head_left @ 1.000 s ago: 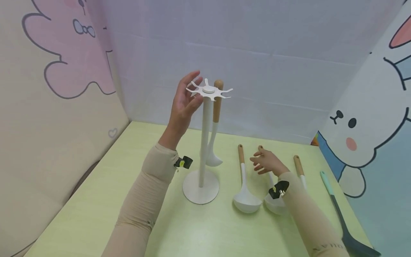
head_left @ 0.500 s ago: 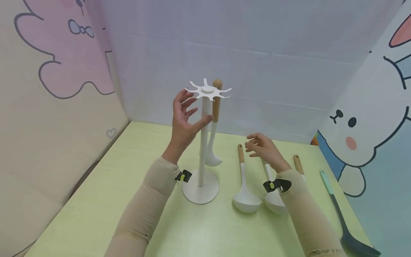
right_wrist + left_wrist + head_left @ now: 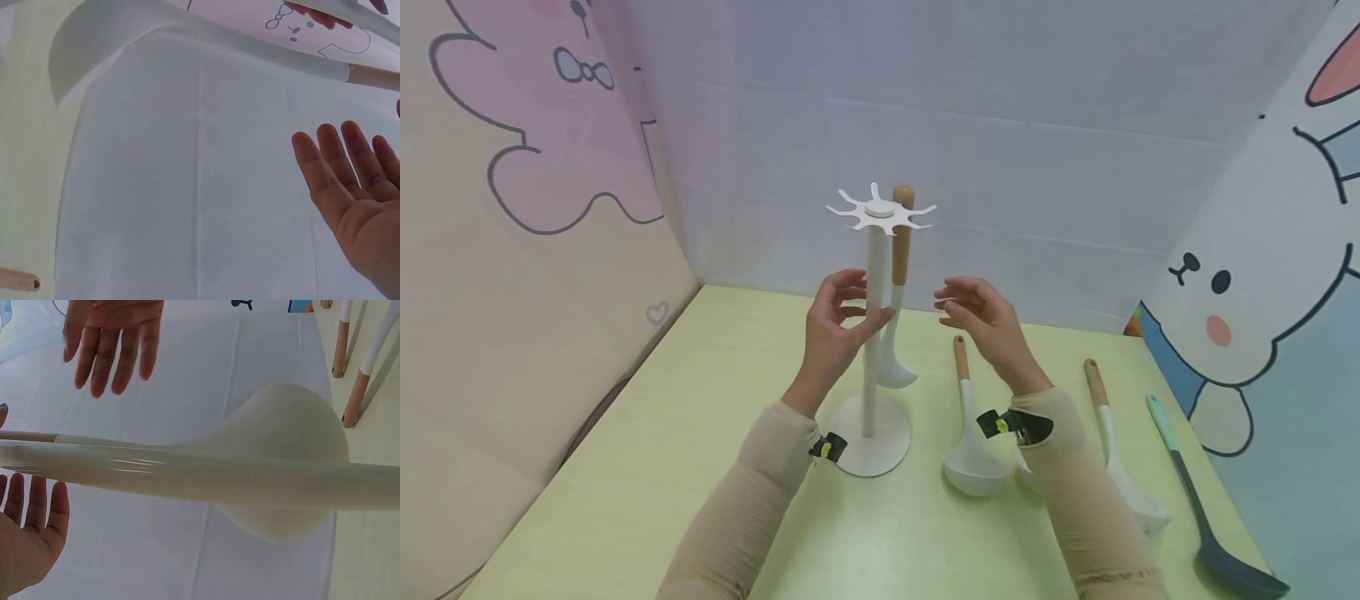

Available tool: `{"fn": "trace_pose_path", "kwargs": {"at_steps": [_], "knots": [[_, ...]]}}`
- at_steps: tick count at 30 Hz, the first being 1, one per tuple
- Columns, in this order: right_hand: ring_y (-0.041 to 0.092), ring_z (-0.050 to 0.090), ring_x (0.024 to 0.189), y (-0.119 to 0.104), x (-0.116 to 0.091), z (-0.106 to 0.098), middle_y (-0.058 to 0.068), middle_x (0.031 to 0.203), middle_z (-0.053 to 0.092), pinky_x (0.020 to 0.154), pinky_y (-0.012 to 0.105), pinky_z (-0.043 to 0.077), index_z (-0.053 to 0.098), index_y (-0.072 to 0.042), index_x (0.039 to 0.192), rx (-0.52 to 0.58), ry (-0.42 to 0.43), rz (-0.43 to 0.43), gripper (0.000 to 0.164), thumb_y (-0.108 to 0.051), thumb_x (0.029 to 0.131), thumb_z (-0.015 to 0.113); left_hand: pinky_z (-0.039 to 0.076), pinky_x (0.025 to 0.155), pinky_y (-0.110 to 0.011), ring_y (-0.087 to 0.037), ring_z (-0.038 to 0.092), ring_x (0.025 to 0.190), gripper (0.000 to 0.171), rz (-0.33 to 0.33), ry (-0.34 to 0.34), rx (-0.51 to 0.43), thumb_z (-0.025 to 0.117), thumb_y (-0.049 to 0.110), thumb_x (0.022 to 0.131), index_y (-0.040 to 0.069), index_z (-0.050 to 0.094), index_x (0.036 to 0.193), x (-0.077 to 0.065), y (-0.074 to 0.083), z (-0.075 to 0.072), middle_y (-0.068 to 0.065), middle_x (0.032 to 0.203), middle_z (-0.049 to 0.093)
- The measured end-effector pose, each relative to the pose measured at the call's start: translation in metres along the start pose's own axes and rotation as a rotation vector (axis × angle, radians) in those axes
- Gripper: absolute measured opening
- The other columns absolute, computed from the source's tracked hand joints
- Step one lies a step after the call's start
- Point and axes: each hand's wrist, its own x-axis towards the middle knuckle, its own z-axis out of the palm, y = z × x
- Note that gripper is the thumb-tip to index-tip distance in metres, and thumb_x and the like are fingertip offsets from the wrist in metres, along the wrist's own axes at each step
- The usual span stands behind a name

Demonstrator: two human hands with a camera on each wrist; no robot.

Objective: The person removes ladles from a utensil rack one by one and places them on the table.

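Observation:
A white utensil stand [image 3: 871, 358] with a round base and a hooked top stands upright on the table. From it hangs a white ladle [image 3: 889, 346] with a wooden handle, its bowl low behind the pole. My left hand [image 3: 835, 329] is at the pole's left, fingers relaxed and the thumb reaching across in front; the left wrist view shows the fingertips beside the pole [image 3: 187, 472], and contact is unclear. To the right of the hanging ladle, my right hand [image 3: 988, 321] is in the air with loosely bent fingers and nothing in it.
Right of the stand lie a white ladle [image 3: 973, 462], another partly hidden under my right forearm, a white utensil with a wooden handle [image 3: 1097, 387], and a dark turner-like utensil with a mint handle [image 3: 1195, 492]. A pale curtain [image 3: 1037, 167] rises behind the table.
My left hand has come down from the stand's hooked top to the middle of the pole. My right hand has moved left and up from above the lying ladles toward the stand.

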Motion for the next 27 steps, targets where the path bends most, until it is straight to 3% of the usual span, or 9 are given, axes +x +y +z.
{"fn": "trace_pose_path", "kwargs": {"at_steps": [8,15,27], "knots": [[0.032,0.056,0.121,-0.009,0.016,0.023,0.026,0.131,0.055,0.095,0.036,0.052,0.045,0.009,0.14,0.021,-0.039,-0.027,0.042,0.002,0.099,0.053,0.054,0.078,-0.029,-0.02,0.064,0.094,0.041,-0.069,0.011,0.014,0.077,0.0,0.082,-0.006,0.059,0.118,-0.01,-0.008,0.0,-0.018,0.111,0.065],[0.034,0.056,0.118,-0.009,0.029,0.039,0.027,0.133,0.054,0.095,0.038,0.051,0.046,0.01,0.138,0.001,-0.031,-0.055,0.041,0.004,0.099,0.052,0.058,0.077,-0.033,-0.025,0.067,0.091,0.034,-0.106,0.038,0.058,0.079,0.005,0.083,-0.004,0.066,0.114,-0.015,-0.014,-0.002,-0.017,0.106,0.07],[0.042,0.054,0.121,-0.007,0.032,0.05,0.029,0.132,0.055,0.097,0.043,0.05,0.045,0.011,0.139,0.014,-0.051,-0.019,0.039,0.002,0.101,0.048,0.059,0.073,-0.033,-0.032,0.072,0.086,0.032,-0.046,0.079,0.13,0.081,0.004,0.081,-0.005,0.072,0.11,-0.018,-0.009,0.0,-0.018,0.1,0.074]]}}
